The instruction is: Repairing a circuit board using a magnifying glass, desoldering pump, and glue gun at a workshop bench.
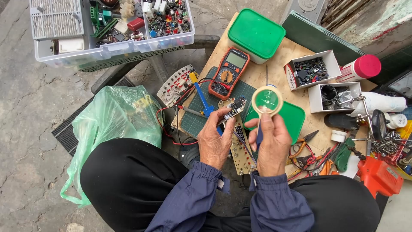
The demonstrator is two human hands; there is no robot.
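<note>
A plywood counter carries a green cutting mat, multimeter, green-lidded tub and two parts boxes.

The light is soft, even daylight and it seems to come from above. Shadows are weak and short, mostly under the clear plastic box and below the wooden board. The picture is bright and colours are strong. There is a small glare on the green plastic bag. The centre is sharp. Straight lines bend a little near the corners, as with a wide lens.
</note>
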